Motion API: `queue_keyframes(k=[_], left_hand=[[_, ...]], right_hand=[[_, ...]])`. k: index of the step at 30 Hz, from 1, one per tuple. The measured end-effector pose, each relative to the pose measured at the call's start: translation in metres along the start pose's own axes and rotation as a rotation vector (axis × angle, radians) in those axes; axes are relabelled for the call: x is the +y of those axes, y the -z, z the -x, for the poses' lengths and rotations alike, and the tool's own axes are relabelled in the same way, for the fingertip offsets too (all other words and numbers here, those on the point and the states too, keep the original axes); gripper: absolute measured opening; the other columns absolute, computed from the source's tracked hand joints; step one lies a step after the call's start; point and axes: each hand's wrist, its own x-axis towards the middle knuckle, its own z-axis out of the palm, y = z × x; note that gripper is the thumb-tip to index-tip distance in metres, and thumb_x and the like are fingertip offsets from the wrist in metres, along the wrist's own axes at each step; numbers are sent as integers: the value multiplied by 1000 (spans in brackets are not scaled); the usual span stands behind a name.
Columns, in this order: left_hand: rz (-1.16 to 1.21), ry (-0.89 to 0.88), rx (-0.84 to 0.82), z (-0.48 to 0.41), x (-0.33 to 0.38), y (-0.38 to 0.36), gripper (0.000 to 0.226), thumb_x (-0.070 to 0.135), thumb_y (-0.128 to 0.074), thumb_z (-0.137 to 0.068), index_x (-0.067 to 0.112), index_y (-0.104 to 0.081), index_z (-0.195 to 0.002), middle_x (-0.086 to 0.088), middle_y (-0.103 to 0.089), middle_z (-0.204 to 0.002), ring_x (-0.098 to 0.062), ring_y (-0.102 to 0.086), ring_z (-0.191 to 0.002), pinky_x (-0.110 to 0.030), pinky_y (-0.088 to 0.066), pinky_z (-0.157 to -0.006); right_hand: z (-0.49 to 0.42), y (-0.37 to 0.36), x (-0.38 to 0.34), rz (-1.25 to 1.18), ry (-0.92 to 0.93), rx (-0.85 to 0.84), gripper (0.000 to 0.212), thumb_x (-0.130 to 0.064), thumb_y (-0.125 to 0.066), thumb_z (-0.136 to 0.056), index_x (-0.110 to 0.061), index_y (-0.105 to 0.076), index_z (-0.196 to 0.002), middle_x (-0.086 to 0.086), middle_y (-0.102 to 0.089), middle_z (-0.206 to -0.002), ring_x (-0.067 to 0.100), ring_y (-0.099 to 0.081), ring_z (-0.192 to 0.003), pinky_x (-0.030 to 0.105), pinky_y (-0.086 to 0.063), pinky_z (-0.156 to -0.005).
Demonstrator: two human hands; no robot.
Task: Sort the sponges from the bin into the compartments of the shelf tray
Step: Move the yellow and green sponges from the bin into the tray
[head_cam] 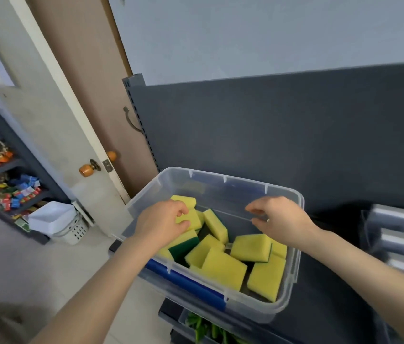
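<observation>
text: none legible | packets (20, 192) on side rack: print too blurred to read
</observation>
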Motion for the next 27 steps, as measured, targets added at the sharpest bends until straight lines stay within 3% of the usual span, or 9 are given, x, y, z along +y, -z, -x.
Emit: queue_keyframes(k=[8, 13, 18, 22, 27], left_hand=[[-106, -62, -76, -57, -6, -24, 31, 45, -57, -87, 32, -60, -115, 10, -64, -113, -14, -60, -102, -30, -50, -74], [-141, -120, -163, -92, 3, -39, 29, 49, -49, -92, 30, -60, -111, 7, -64, -106, -18, -59, -97, -31, -48, -71], [-131, -151, -173, -114, 13, -61, 35, 52, -39, -95, 27, -61, -106, 7, -64, -94, -16, -58, -84, -27, -37, -55], [-116, -127, -172, -120, 16, -78, 56, 72, -32, -85, 26, -60, -101, 7, -63, -90, -14, -57, -78, -26, -37, -51], [-208, -144, -164, -117, 20, -84, 63, 81, -28, -78, 25, -57, -81, 6, -55, -71, -16, -52, -66, -26, -31, -48]], right_hand=[[-32, -32, 11, 189, -39, -295, 32, -35, -50, -88, -27, -56, -118, -3, -60, -119, 21, -55, -107, 35, -50, -84], [-35, -42, 8, 253, -125, -417, 33, -35, -50, -88, -22, -54, -117, 2, -58, -115, 24, -56, -102, 36, -51, -80], [-46, -47, -6, 299, -266, -397, 29, -31, -51, -89, -17, -56, -114, 6, -58, -114, 27, -56, -103, 30, -46, -71], [-45, -54, -10, 351, -368, -375, 27, -30, -51, -89, -17, -56, -112, 7, -59, -112, 27, -58, -101, 31, -43, -68], [-42, -65, -12, 341, -335, -412, 34, -43, -56, -84, -20, -57, -109, 2, -61, -108, 24, -57, -99, 31, -46, -72]])
